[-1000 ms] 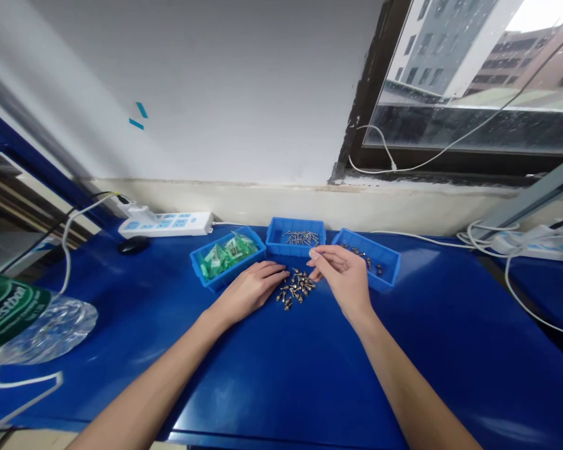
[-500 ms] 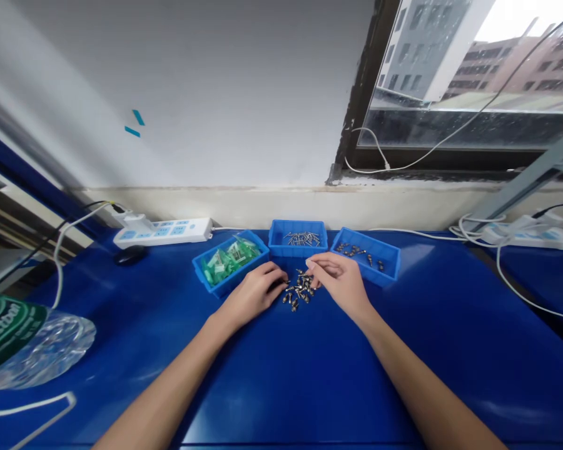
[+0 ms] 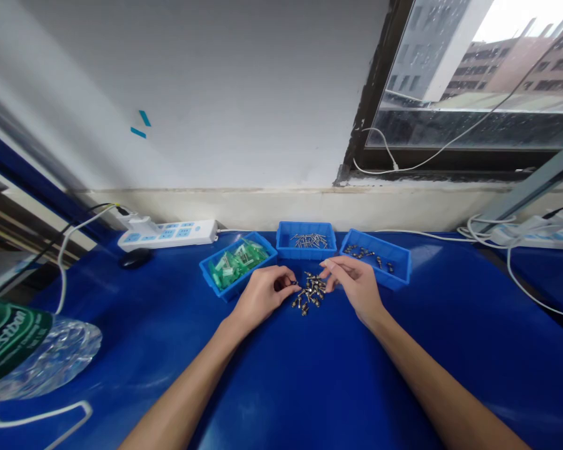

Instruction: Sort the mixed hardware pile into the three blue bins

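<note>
A loose pile of small brass-and-dark metal fittings [image 3: 313, 289] lies on the blue table between my hands. My left hand [image 3: 265, 294] rests at the pile's left side, its thumb and fingers curled round what looks like one small dark fitting [image 3: 294, 283]. On the pile's right, my right hand [image 3: 356, 287] has its thumb and forefinger pinched together; whatever is between them is too small to make out. Its other fingertips reach down beside the pile. Behind my right hand, a blue bin [image 3: 406, 269] holds several similar fittings.
A blue bin [image 3: 304, 252] at the back middle holds thin metal pins or screws. Green packets [image 3: 237, 262] fill another bin at left. A power strip [image 3: 187, 232], a black mouse [image 3: 135, 258] and a water bottle [image 3: 70, 350] stand left. Cables [image 3: 511, 275] run at right.
The whole view has shifted slightly, so everything appears further right. My hands stay on either side of the pile, with only small finger movements.
</note>
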